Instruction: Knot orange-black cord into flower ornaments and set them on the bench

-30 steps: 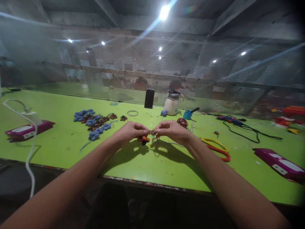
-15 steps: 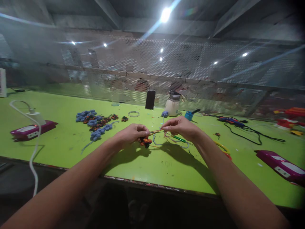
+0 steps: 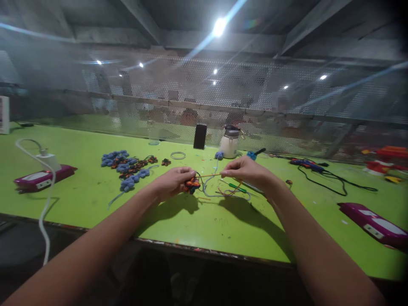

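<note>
My left hand (image 3: 174, 182) is closed round a small orange and black knotted flower (image 3: 191, 185), held just above the green table (image 3: 95, 199). My right hand (image 3: 248, 171) pinches the end of a thin orange cord (image 3: 210, 175) that runs taut from the flower to its fingertips. Loose loops of blue and orange cord (image 3: 228, 192) lie on the table under my right hand, beside a green-handled tool (image 3: 237, 186).
A pile of blue and dark knotted flowers (image 3: 126, 163) lies at the left. A white jar (image 3: 229, 142), a black phone (image 3: 200, 136) and a ring (image 3: 177, 155) stand behind. Magenta devices sit far left (image 3: 43, 177) and right (image 3: 372, 221); black cables (image 3: 321, 174) at right. A mesh screen (image 3: 223, 93) backs the table.
My hands have drawn apart: the right hand moved right and up, pulling the orange cord out taut from the flower in my left hand. The view shifted slightly.
</note>
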Tool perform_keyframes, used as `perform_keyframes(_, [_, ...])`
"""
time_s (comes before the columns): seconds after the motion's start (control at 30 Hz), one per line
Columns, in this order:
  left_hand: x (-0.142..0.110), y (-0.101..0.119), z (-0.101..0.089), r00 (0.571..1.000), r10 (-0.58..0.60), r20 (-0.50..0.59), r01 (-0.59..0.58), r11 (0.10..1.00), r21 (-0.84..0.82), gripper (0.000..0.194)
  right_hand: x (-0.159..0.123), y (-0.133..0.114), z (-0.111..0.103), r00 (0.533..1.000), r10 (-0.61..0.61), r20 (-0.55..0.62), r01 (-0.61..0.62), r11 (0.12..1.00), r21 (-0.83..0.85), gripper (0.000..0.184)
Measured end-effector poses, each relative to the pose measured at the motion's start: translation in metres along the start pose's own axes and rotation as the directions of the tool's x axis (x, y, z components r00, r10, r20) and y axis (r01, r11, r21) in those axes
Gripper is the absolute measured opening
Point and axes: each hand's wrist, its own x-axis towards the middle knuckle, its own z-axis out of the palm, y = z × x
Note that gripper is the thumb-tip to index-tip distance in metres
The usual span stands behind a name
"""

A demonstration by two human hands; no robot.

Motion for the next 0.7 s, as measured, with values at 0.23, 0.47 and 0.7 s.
perform_keyframes(0.23, [-0.004, 0.002, 0.001, 0.984, 0.094, 0.151, -0.086, 0.995, -0.058, 0.020, 0.008, 0.014, 0.005, 0.996, 0.066, -0.054, -0.064, 0.997, 0.039, 0.031])
perform_keyframes(0.47, [-0.001, 0.000, 0.001, 0.993, 0.093, 0.073, -0.098, 0.992, 0.076, 0.022, 0.004, 0.005, 0.008, 0.996, 0.051, -0.078, -0.033, 0.976, 0.215, 0.027])
perform_keyframes(0.7, [0.002, -0.009, 0.008, 0.991, 0.047, 0.127, -0.105, 0.860, 0.499, 0.029, 0.004, -0.005, 0.020, 0.993, -0.083, -0.086, 0.109, 0.927, 0.359, 0.025])
